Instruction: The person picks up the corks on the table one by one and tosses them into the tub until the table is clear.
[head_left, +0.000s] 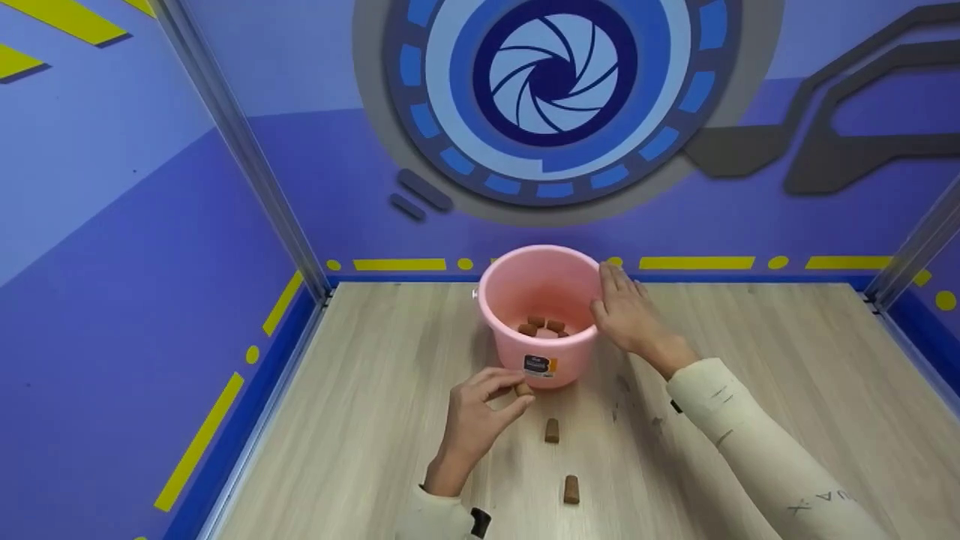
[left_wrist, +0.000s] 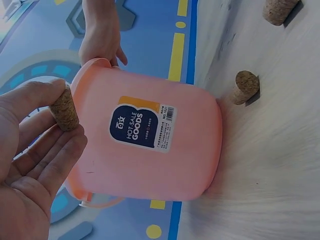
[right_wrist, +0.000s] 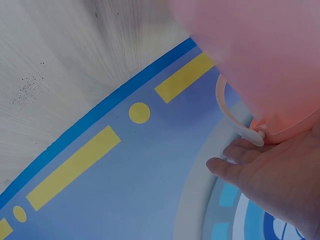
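Note:
My left hand [head_left: 480, 420] pinches a cork [left_wrist: 65, 110] between thumb and fingertips, in front of a pink bucket [head_left: 544, 352]. In the left wrist view this cork overlaps the bucket's side near its rim. My right hand [head_left: 630, 311] rests against the bucket's right rim with its fingers straight, near the handle [right_wrist: 230, 112]. Inside the bucket, several corks [head_left: 556, 326] lie on the bottom. On the table, one cork [head_left: 552, 430] stands just in front of the bucket, and another cork [head_left: 571, 490] is closer to me.
The bucket stands on a wood-grain table [head_left: 390, 390], near its back edge. A blue printed wall [head_left: 315, 187] rises behind it, and another side wall [head_left: 135, 285] bounds the left. Metal posts [head_left: 247, 150] mark the corners. A label [left_wrist: 142, 122] is stuck on the bucket's front.

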